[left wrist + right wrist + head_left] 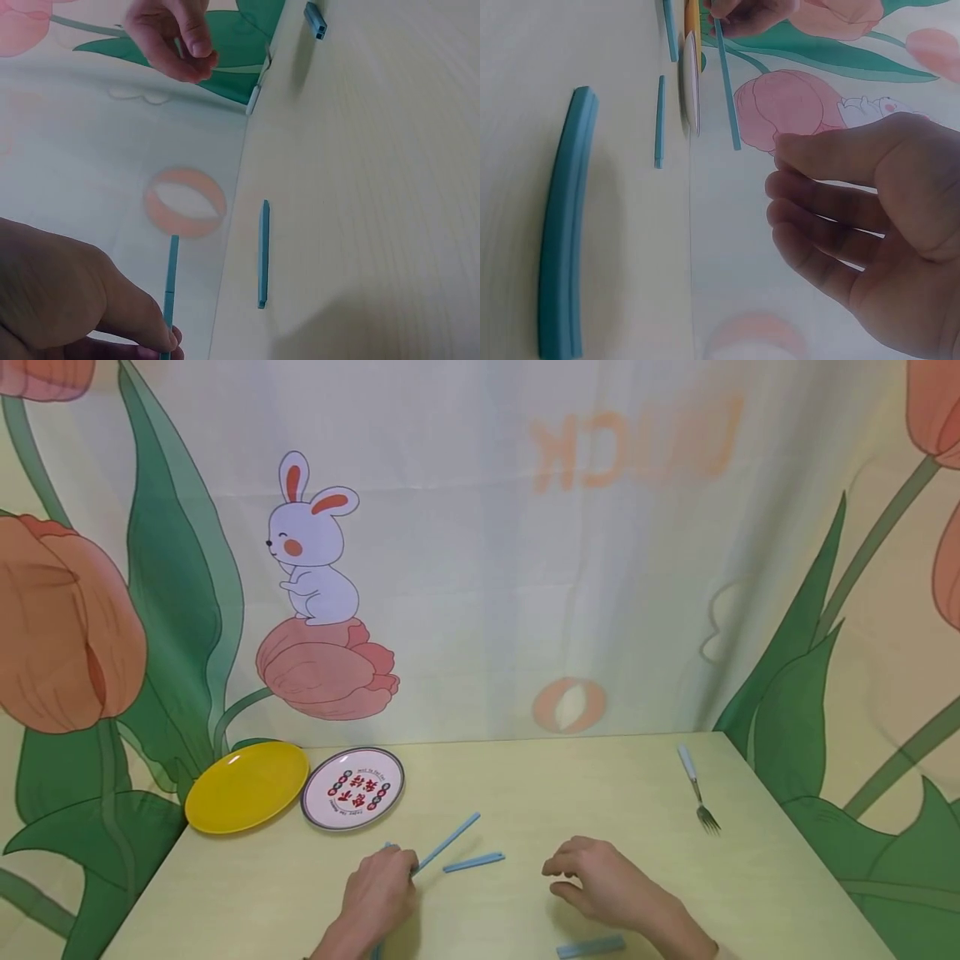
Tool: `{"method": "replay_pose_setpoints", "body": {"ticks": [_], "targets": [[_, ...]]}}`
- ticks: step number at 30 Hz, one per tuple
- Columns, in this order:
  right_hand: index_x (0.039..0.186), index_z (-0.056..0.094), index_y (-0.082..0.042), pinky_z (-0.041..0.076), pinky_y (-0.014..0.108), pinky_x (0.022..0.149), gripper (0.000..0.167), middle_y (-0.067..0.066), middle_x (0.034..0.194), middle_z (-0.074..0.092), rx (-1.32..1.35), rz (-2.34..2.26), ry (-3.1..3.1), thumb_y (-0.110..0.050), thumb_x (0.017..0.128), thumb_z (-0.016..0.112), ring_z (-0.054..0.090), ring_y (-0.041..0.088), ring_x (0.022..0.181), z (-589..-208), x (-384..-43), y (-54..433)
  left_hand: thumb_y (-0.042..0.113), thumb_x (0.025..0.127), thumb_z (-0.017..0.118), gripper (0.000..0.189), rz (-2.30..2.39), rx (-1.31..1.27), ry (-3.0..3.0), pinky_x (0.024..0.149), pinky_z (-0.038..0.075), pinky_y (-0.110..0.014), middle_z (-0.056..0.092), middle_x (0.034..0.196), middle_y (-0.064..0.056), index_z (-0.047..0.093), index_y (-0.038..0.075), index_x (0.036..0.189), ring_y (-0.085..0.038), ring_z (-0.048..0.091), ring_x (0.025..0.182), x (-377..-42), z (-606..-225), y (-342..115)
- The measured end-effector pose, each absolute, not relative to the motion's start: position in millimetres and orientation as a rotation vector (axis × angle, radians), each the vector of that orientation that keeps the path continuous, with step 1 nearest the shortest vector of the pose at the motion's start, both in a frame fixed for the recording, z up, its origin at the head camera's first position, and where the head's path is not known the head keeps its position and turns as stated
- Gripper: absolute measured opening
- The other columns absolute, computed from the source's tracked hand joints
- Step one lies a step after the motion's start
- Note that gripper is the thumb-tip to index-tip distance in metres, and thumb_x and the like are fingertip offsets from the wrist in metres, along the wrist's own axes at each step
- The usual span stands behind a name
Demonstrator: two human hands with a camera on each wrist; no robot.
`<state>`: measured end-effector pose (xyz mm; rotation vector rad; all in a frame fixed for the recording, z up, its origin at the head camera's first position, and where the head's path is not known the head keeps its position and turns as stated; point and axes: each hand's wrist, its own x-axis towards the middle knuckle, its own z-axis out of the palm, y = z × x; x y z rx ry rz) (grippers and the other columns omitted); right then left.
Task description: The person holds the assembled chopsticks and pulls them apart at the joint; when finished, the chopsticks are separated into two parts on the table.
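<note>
A decorated tabletop nook; whether it stands in a home or elsewhere cannot be told. The pale table (600, 785) backs onto a hanging printed cloth (465, 610), and more floral print fills both sides of the frame. A cartoon rabbit (322, 560) at upper left, large tulips (67, 635) along the edges and blurred orange lettering (602, 450) at upper right look child-friendly. A yellow plate (247, 789), a patterned plate (352, 787) and a fork (697, 787) are household tableware.
</note>
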<state>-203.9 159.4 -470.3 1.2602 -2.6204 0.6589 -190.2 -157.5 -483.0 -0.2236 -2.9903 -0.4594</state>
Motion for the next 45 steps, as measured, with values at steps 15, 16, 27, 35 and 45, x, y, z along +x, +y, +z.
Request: {"method": "replay_pose_setpoints", "body": {"ticks": [15, 16, 27, 35, 45], "targets": [[0.098, 0.074, -0.016, 0.052, 0.024, 0.073, 0.014, -0.007, 0.093, 0.069, 1.181, 0.595, -2.552, -0.015, 0.084, 0.075, 0.062, 0.009, 0.088, -462, -208, 150, 0.003, 0.073, 0.065, 0.013, -0.452, -0.322, -2.848, 0.045, 0.040, -0.033, 0.054, 0.068, 0.007, 0.071, 0.015, 0.078, -0.016, 0.055, 0.061, -192, -477, -146], [0.098, 0.074, -0.016, 0.052, 0.024, 0.073, 0.014, -0.006, 0.094, 0.069, 1.180, 0.597, -2.552, -0.015, 0.084, 0.074, 0.062, 0.009, 0.089, -462, -208, 150, 0.004, 0.074, 0.065, 0.013, -0.454, -0.324, -2.845, 0.045, 0.039, -0.033, 0.054, 0.068, 0.007, 0.071, 0.015, 0.077, -0.016, 0.054, 0.061, -192, -476, -146], [0.097, 0.074, -0.015, 0.053, 0.023, 0.073, 0.015, -0.006, 0.092, 0.069, 1.185, 0.577, -2.483, -0.013, 0.083, 0.075, 0.063, 0.010, 0.087, -455, -213, 142, 0.012, 0.079, 0.068, 0.009, -0.432, -0.345, -2.829, 0.044, 0.036, -0.029, 0.052, 0.066, 0.010, 0.069, 0.019, 0.073, -0.011, 0.050, 0.058, -194, -469, -138], [0.097, 0.074, -0.014, 0.053, 0.025, 0.074, 0.015, -0.005, 0.092, 0.069, 1.185, 0.559, -2.447, -0.014, 0.082, 0.076, 0.063, 0.010, 0.087, -454, -215, 138, 0.012, 0.080, 0.067, 0.009, -0.432, -0.386, -2.827, 0.045, 0.035, -0.027, 0.050, 0.066, 0.011, 0.070, 0.018, 0.075, -0.009, 0.048, 0.058, -197, -468, -133], [0.097, 0.074, -0.014, 0.054, 0.025, 0.075, 0.016, -0.005, 0.092, 0.070, 1.201, 0.561, -2.403, -0.015, 0.081, 0.077, 0.063, 0.010, 0.088, -453, -218, 132, 0.007, 0.078, 0.068, 0.009, -0.420, -0.503, -2.749, 0.052, 0.041, -0.025, 0.054, 0.066, 0.008, 0.073, 0.014, 0.076, -0.010, 0.051, 0.061, -200, -465, -128]]}}
